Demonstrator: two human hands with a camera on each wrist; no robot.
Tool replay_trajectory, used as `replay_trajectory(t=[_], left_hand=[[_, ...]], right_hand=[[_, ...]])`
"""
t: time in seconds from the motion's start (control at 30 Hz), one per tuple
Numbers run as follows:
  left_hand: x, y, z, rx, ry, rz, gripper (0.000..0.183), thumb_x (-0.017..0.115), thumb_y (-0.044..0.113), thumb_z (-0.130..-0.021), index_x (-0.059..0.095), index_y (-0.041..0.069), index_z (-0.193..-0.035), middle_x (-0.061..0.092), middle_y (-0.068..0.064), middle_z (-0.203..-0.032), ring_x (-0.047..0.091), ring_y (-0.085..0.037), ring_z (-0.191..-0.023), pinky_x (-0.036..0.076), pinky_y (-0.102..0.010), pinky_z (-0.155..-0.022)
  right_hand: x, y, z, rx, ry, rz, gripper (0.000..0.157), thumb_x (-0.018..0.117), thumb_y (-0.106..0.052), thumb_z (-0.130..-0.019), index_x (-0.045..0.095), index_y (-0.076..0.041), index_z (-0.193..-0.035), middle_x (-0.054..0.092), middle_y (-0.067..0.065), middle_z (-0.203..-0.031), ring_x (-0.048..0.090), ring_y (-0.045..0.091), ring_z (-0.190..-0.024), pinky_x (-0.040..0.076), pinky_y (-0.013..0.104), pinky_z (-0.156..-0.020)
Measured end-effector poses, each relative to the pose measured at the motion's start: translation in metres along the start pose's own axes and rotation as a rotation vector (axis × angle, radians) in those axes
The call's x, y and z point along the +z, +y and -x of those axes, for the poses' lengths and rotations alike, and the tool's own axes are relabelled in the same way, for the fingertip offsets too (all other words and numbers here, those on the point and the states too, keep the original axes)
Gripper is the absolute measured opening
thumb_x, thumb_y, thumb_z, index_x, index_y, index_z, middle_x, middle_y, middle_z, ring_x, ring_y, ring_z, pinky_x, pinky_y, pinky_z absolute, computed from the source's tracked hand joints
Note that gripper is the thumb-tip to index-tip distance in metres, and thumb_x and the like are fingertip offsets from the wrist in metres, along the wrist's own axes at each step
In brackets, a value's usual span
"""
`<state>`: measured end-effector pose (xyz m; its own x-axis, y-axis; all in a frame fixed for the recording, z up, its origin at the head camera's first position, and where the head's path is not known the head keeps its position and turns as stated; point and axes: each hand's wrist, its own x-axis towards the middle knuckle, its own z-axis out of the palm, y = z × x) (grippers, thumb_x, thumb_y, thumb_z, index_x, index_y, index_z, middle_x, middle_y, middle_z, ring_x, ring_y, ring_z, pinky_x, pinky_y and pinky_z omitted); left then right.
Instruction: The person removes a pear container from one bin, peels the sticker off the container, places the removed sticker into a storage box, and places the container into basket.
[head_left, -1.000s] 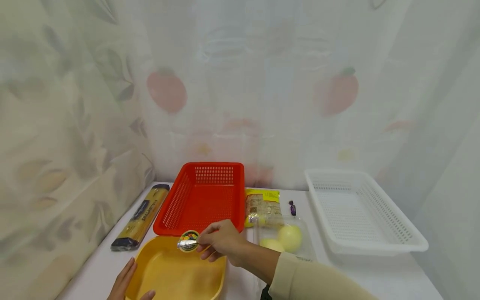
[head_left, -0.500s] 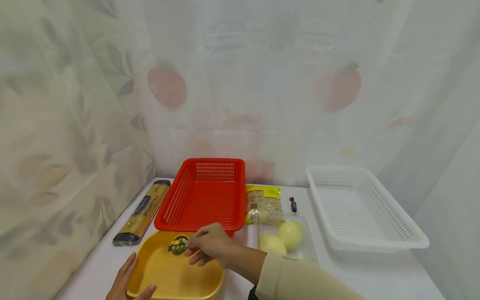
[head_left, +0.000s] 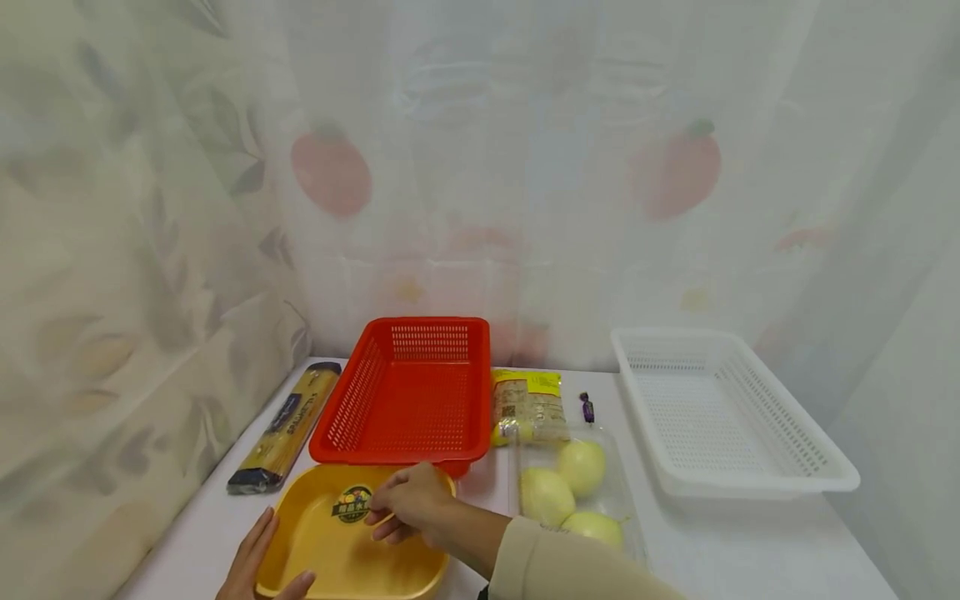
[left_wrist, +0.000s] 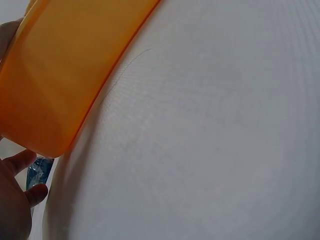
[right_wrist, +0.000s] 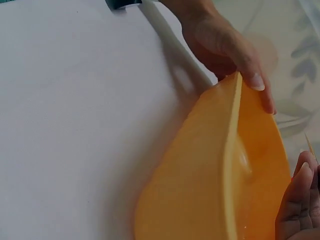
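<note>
My right hand (head_left: 412, 504) is over the yellow basin (head_left: 326, 554), pinching the edge of a round dark sticker (head_left: 352, 503) between thumb and fingertips. The sticker carries a fruit picture and a banner with characters, and overlaps the basin's far inner wall in the head view. At the basin's near left corner, my left hand (head_left: 258, 558) holds the rim, thumb at the near side and fingers along the left side. The left wrist view shows the basin's orange outer wall (left_wrist: 60, 75) with fingertips (left_wrist: 22, 159) at its corner. In the right wrist view, the left thumb (right_wrist: 256, 82) lies over the rim.
Behind the basin stands a red basket (head_left: 420, 400), with a spaghetti pack (head_left: 288, 429) at its left. To the right lie a yellow-topped food bag (head_left: 528, 404), a purple-wrapped candy (head_left: 587, 408) and a clear tray (head_left: 617, 475) of pale yellow round fruits. A white basket (head_left: 705, 417) stands far right.
My right hand has moved left and lower over the basin with the sticker, whose printed face now shows more fully. The left hand stays at the basin's corner.
</note>
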<state>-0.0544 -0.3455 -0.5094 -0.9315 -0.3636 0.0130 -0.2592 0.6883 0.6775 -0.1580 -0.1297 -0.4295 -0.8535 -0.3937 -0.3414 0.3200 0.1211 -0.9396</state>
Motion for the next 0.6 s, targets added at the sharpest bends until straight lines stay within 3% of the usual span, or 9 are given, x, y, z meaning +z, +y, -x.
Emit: replay_trajectory(t=[0.2,0.37,0.6], left_hand=[[-0.001,-0.002,-0.002,-0.006,-0.039,0.02,0.12,0.072,0.065,-0.072,0.013,-0.002,-0.153,0.005,-0.015,-0.159,0.024,-0.046,-0.134,0.029,-0.064,-0.099],[0.0,-0.004,0.0,0.024,-0.022,0.017,0.118,0.073,0.063,-0.073,0.014,-0.002,-0.152,0.007,-0.015,-0.159,0.025,-0.045,-0.133,0.031,-0.065,-0.097],[0.0,-0.003,-0.002,0.011,-0.032,0.01,0.121,0.073,0.065,-0.071,0.013,-0.001,-0.153,0.004,-0.014,-0.16,0.024,-0.046,-0.133,0.029,-0.065,-0.099]], right_hand=[[0.001,0.01,-0.005,-0.001,0.011,-0.025,0.008,0.072,-0.003,-0.084,0.065,-0.004,-0.08,0.068,0.012,-0.068,0.065,0.018,-0.051,0.05,0.024,-0.042],[0.002,0.017,-0.01,0.007,0.021,-0.024,0.008,0.071,-0.003,-0.084,0.064,-0.004,-0.08,0.067,0.012,-0.068,0.064,0.016,-0.05,0.05,0.023,-0.041],[0.007,0.028,-0.018,0.014,0.049,-0.035,0.008,0.069,0.0,-0.085,0.062,-0.003,-0.081,0.067,0.013,-0.066,0.059,0.012,-0.045,0.046,0.019,-0.038]])
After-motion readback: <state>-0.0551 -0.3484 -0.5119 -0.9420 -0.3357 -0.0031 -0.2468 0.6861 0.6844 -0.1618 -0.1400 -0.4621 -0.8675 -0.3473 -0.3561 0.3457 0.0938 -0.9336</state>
